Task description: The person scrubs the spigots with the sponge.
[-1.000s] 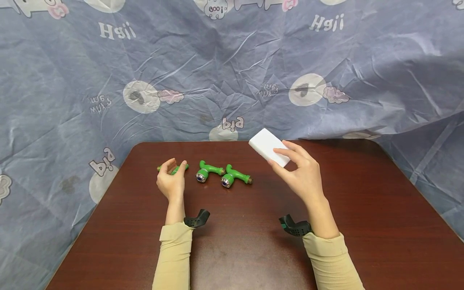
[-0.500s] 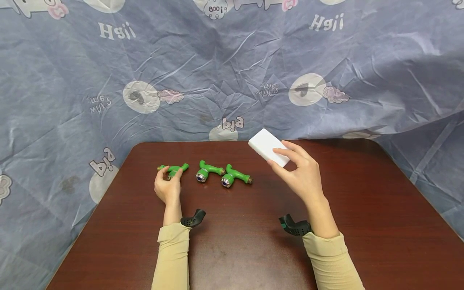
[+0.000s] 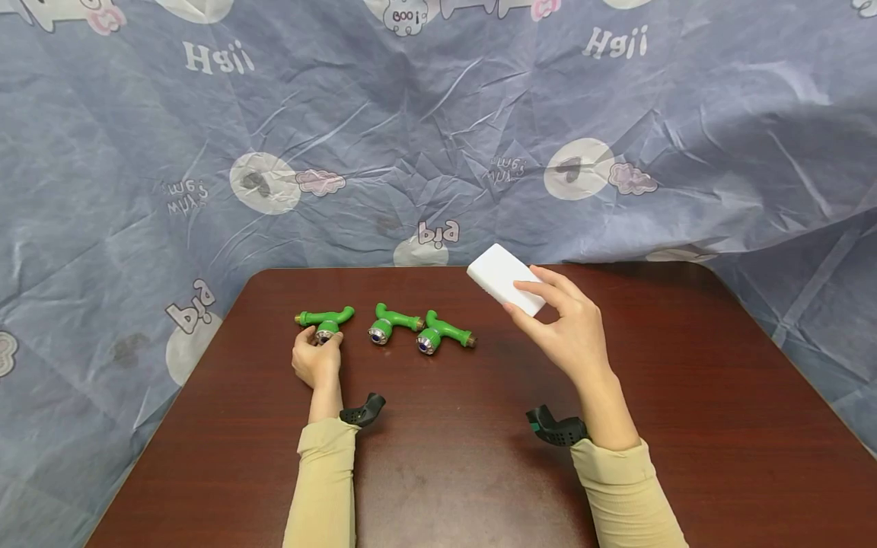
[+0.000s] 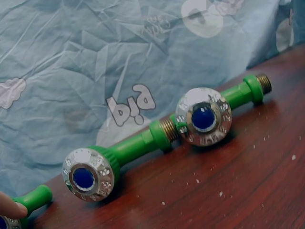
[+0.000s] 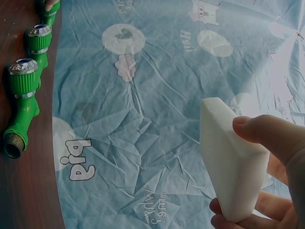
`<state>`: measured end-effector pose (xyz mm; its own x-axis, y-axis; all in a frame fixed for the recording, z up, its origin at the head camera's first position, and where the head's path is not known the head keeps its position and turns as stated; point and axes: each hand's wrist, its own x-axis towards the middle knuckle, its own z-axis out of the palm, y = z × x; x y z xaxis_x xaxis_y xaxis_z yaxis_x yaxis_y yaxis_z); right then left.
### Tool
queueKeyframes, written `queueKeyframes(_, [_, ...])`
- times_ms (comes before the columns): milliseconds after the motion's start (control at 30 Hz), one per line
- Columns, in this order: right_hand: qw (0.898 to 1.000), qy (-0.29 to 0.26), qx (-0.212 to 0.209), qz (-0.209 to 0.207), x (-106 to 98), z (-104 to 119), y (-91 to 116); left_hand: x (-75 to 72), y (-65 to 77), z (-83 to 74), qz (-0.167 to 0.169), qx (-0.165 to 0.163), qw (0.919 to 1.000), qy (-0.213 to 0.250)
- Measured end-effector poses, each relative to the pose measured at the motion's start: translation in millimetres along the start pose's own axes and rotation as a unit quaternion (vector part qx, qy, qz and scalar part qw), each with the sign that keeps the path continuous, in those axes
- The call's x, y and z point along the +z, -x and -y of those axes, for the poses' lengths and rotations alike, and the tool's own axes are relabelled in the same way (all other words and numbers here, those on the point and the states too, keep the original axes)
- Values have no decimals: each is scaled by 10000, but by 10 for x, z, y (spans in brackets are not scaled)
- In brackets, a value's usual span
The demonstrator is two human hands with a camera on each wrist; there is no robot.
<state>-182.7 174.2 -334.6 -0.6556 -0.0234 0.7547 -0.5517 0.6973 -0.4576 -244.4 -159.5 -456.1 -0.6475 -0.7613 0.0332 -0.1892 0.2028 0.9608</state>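
Note:
My left hand (image 3: pixel 317 359) pinches the chrome-ringed knob of the leftmost green tap (image 3: pixel 317 317), thumb on the right side and fingers on the left. That tap lies on the table, its brass thread pointing left. Only a fingertip (image 4: pixel 10 208) and the tap's green spout show at the corner of the left wrist view. Raised over the table's right half, my right hand (image 3: pixel 574 327) holds a white block, which looks like a melamine sponge (image 5: pixel 231 160), between thumb and fingers. Its upper end is tilted to the left.
A middle green tap (image 3: pixel 403 320) and a right green tap (image 3: pixel 447 330) lie close together, blue-centred knobs facing me. They rest on the dark red-brown table (image 3: pixel 438 457). Behind its far edge hangs a wrinkled blue-grey printed cloth (image 3: pixel 411 137).
My left hand came down and slightly left, uncovering the leftmost tap's body, and its fingers closed in on the knob. My right hand with the sponge stayed nearly still.

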Motion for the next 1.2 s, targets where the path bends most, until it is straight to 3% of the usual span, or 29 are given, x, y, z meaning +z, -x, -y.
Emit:
queueKeyframes(100, [10000, -3, -4, 20, -1, 0, 3, -7, 0, 0, 11, 124, 9991, -409])
queueKeyframes(200, [10000, 6, 1, 38, 0, -1, 6, -12, -5, 0, 50, 175, 9985, -516])
queueKeyframes(333, [10000, 22, -11, 58, 6, 0, 2, -11, -17, -18, 453, -62, 9988, 152])
queueKeyframes(433, [10000, 28, -30, 76, 9, 7, -1, 1, -2, -62, 965, -245, 9912, 870])
queueKeyframes(533, [9999, 5, -42, 91, 13, 18, -2, 28, 33, -124, 1510, -172, 9772, 1486])
queueKeyframes(633, [9999, -25, -70, 105, 22, 30, -1, 70, 72, -184, 2079, 167, 9600, 1866])
queueKeyframes(867, [9996, -56, -162, 210, 56, 57, 5, 174, 319, -411, 3339, 944, 9066, 2401])
queueKeyframes(1067, [9993, -64, -207, 301, 91, 80, 20, 249, 645, -659, 3955, 1439, 8683, 2626])
queueKeyframes(1200, [9990, -113, -296, 316, 122, 93, 33, 261, 810, -766, 4154, 1674, 8576, 2530])
